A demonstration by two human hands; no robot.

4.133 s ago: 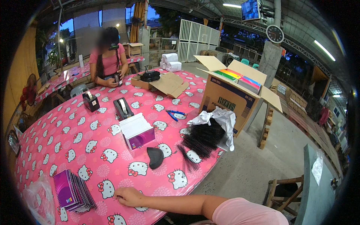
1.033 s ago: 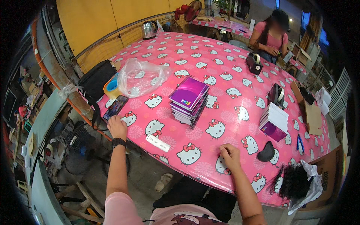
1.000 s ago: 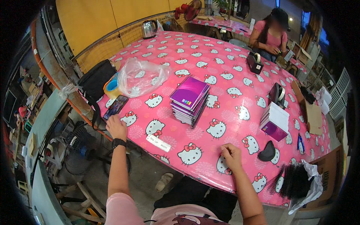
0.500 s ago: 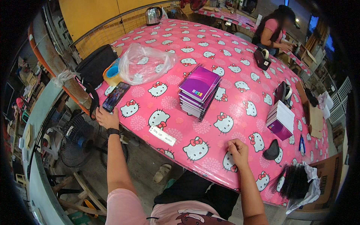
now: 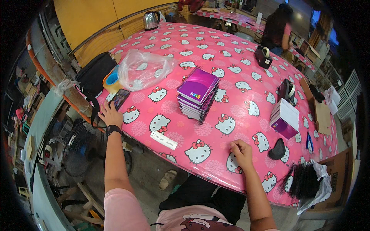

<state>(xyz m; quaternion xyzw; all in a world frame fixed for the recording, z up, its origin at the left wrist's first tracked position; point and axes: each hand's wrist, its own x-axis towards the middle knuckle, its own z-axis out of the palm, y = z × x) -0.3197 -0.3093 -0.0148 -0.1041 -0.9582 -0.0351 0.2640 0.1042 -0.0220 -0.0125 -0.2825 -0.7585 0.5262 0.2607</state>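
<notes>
My left hand (image 5: 110,115) lies at the table's left edge, fingers spread, over the near end of a dark smartphone (image 5: 122,97). Its fingertips touch or nearly touch the phone. Loosely curled, my right hand (image 5: 242,153) rests on the pink cartoon-cat tablecloth (image 5: 208,167) at the near side, with nothing visible in it. Between and beyond the hands stands a stack of purple spiral notebooks (image 5: 197,86). A whitish ruler-like strip (image 5: 163,140) lies near the front edge.
Clear plastic bag (image 5: 144,69), tape roll (image 5: 112,79) and black bag (image 5: 96,73) sit at left; a kettle (image 5: 151,20) stands far back. At right are tape dispensers (image 5: 263,57), more notebooks (image 5: 285,117), a black pad (image 5: 276,149), pliers (image 5: 309,143) and black binding coils (image 5: 304,181). Another person (image 5: 277,29) works behind.
My left hand has shifted up over the phone's near end, its fingers spreading more. My right hand stays curled on the table. The other person has turned away.
</notes>
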